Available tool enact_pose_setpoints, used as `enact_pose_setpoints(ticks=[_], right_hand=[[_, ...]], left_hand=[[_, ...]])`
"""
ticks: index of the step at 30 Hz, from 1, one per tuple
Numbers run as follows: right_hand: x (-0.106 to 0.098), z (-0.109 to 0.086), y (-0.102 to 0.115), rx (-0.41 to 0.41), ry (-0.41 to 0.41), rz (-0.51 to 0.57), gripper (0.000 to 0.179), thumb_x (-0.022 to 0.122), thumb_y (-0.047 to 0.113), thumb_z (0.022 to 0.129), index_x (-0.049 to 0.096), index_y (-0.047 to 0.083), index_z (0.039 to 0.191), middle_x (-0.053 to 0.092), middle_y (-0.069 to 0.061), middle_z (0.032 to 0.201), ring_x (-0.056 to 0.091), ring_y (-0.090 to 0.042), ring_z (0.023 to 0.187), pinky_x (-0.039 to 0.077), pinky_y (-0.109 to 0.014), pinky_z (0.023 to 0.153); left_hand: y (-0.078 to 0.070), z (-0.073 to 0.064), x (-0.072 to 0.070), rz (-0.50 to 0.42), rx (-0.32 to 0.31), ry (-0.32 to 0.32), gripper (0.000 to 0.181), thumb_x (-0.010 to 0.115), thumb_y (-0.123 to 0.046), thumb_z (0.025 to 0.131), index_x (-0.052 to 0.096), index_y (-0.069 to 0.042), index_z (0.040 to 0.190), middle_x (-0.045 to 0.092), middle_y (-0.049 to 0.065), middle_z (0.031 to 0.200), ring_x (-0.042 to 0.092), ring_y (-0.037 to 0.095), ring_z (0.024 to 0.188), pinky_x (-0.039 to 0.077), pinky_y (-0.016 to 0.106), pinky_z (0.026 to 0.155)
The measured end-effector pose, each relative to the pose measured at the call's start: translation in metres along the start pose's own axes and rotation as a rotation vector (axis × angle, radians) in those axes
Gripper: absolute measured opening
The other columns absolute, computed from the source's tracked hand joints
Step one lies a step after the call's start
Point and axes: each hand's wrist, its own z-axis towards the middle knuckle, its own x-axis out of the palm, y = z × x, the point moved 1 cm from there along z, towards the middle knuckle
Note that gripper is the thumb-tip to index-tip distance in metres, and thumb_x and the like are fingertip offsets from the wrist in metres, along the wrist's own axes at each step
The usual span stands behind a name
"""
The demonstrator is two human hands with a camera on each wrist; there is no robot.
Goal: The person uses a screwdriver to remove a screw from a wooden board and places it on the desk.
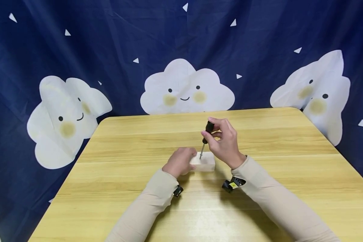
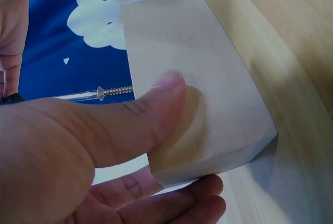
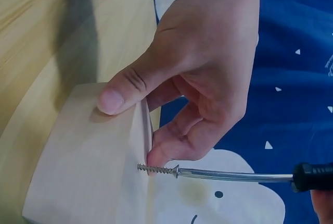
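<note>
A pale wooden block (image 1: 206, 164) lies on the table, and my left hand (image 1: 180, 161) grips its left end, thumb on the near side face. From the block's top stands a screw (image 3: 156, 169), its tip at the wood and most of its thread showing. The screwdriver (image 1: 209, 127) has a black handle and a steel shaft (image 3: 234, 175) whose tip meets the screw head. My right hand (image 1: 225, 141) pinches the handle between thumb and fingers, above the block, with the tool leaning slightly. In the left wrist view the screw (image 2: 118, 90) shows beside my thumb.
The light wooden table (image 1: 124, 141) spreads around the block on every side. Behind it hangs a dark blue curtain (image 1: 121, 30) with white clouds and small triangles. Each wrist wears a small black camera (image 1: 177, 191).
</note>
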Motion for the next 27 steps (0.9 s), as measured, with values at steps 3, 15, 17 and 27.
enact_pose_setpoints(ticks=[3,15,17,27], right_hand=[[-0.0013,-0.0004,-0.0005,0.008,0.025,0.028,0.046,0.072,-0.02,0.074,0.053,-0.012,0.115,0.057,-0.022,0.092,0.062,-0.029,0.072,0.057,-0.025,0.062],[-0.0006,-0.001,-0.0018,0.039,0.035,-0.017,0.06,0.082,-0.012,0.068,0.049,-0.007,0.118,0.054,-0.02,0.089,0.063,-0.028,0.069,0.058,-0.034,0.057],[0.0004,-0.0001,-0.0018,0.044,0.037,-0.005,0.056,0.08,-0.013,0.071,0.049,-0.008,0.117,0.056,-0.02,0.086,0.063,-0.027,0.066,0.057,-0.034,0.055],[-0.0009,-0.0001,0.001,0.076,0.097,0.023,0.053,0.074,-0.015,0.075,0.045,-0.009,0.119,0.058,-0.022,0.085,0.064,-0.028,0.072,0.058,-0.032,0.061]], left_hand=[[-0.0003,-0.0003,-0.0002,-0.005,-0.001,-0.003,0.045,0.085,-0.013,0.073,0.066,-0.005,0.112,0.067,0.009,0.113,0.062,0.025,0.105,0.05,0.037,0.092],[0.0003,-0.0029,-0.0016,-0.037,-0.011,0.002,0.046,0.085,-0.012,0.073,0.065,-0.004,0.114,0.066,0.009,0.112,0.061,0.024,0.102,0.05,0.037,0.092],[0.0007,-0.0031,-0.0019,-0.034,-0.016,-0.001,0.046,0.085,-0.012,0.073,0.065,-0.004,0.114,0.066,0.01,0.113,0.061,0.024,0.102,0.05,0.037,0.091],[-0.0002,-0.0012,-0.0009,-0.029,-0.021,-0.003,0.048,0.085,-0.012,0.074,0.065,-0.005,0.117,0.066,0.01,0.117,0.06,0.025,0.108,0.049,0.037,0.094]])
